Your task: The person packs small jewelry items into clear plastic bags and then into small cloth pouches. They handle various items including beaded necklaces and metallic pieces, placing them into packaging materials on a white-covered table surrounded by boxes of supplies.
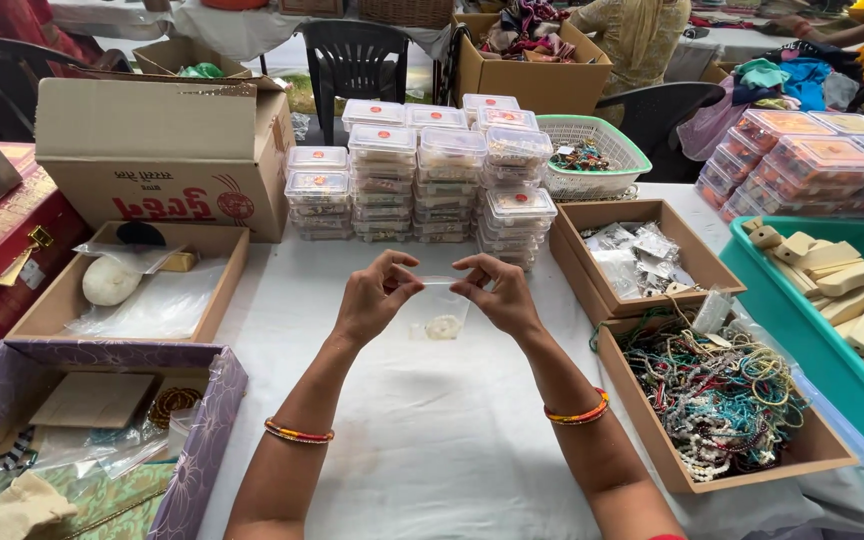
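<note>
In the middle of the frame the left hand [372, 297] and the right hand [497, 295] each pinch one top corner of a small clear bag [435, 310], holding it up over the white table [432, 440] so the little pale round thing inside hangs at the bottom. To the lower right a brown tray of bead strings [722, 400] sits near the right hand, likely so it is easy to reach. Stacks of clear boxes [422, 180] stand behind, in the upper middle, out of the way of the hands.
</note>
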